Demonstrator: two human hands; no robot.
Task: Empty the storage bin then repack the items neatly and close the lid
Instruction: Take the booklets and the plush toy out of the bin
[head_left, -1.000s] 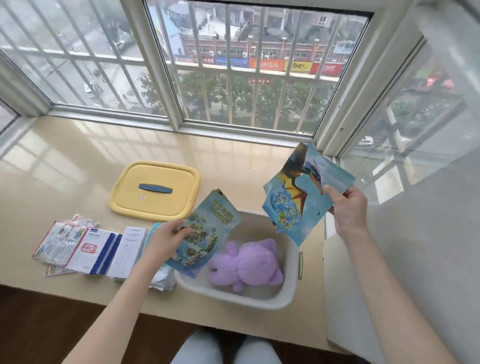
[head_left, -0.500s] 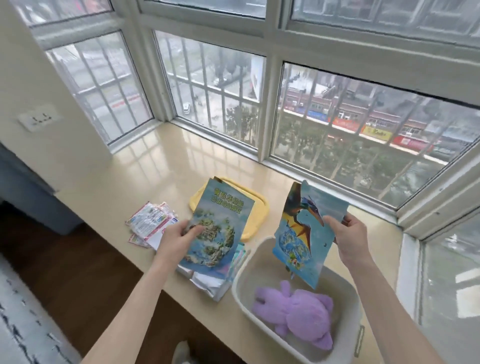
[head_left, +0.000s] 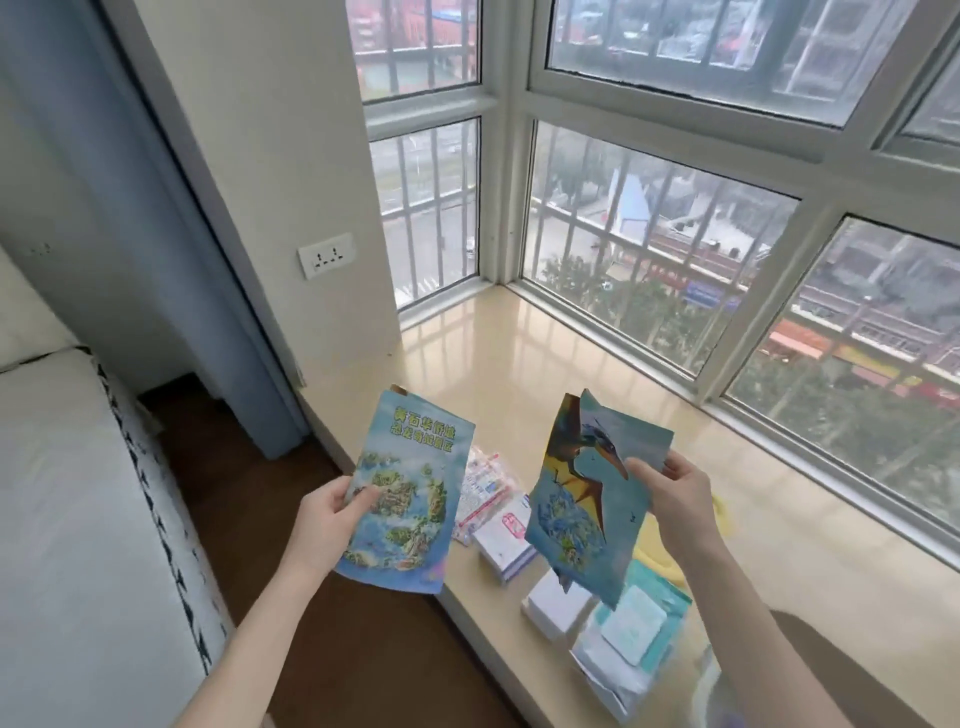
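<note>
Head view, left hand (head_left: 322, 525) gripping map booklet (head_left: 410, 483), right hand (head_left: 675, 499) fingers (head_left: 636, 467) pinching pterosaur sheet (head_left: 582, 499), yellow lid (head_left: 649, 545) (mostly hidden).

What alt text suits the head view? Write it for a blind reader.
A person's left hand holds a map booklet and the right hand a pterosaur booklet, both raised before a beige window sill. Small boxes and packets lie on the sill beneath, with barred windows behind and a bed at left.
</note>
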